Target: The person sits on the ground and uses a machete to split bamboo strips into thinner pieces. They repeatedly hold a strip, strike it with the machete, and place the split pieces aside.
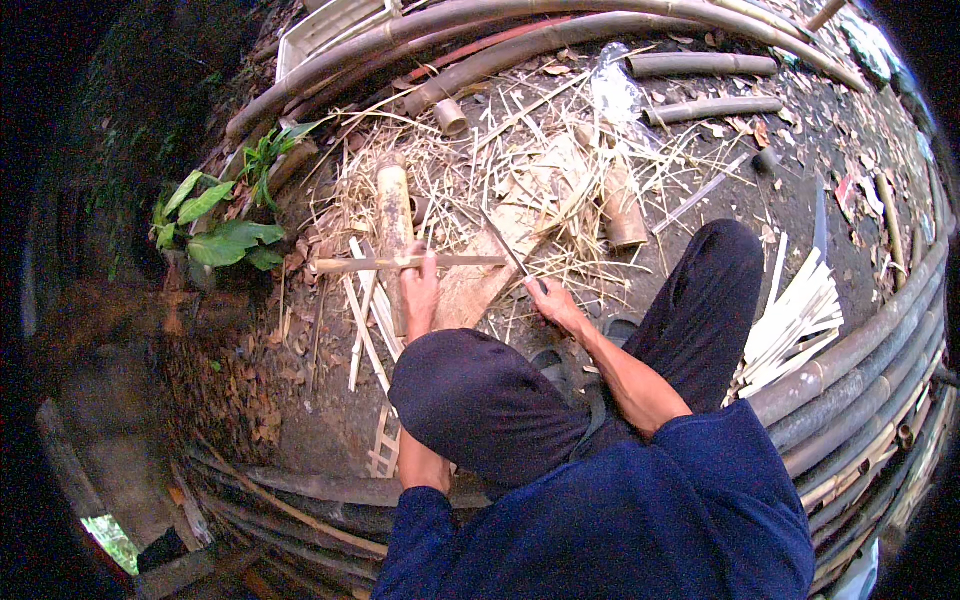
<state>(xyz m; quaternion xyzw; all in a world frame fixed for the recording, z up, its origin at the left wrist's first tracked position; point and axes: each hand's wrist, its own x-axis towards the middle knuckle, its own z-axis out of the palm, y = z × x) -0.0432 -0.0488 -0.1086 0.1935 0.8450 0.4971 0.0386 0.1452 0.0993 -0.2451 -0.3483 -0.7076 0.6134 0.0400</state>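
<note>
My left hand (420, 290) is closed around a flat bamboo strip (355, 265), which lies crosswise, its ends sticking out on both sides. In my right hand (555, 303) is the dark handle of a knife (506, 243). Its long narrow blade points up and to the left, crossing near the strip's right end; whether they touch I cannot tell. Beneath the strip lies a tan board (482, 290) strewn with shavings. A bamboo log (393, 205) stretches away just beyond my left hand.
Bamboo shavings (540, 190) cover the ground ahead. A bamboo section (622, 210) lies among them. To the right, a saw (820, 220) rests near a stack of pale split strips (795, 325). Long bamboo poles (850, 375) border the right side. A leafy plant (225, 240) grows at left.
</note>
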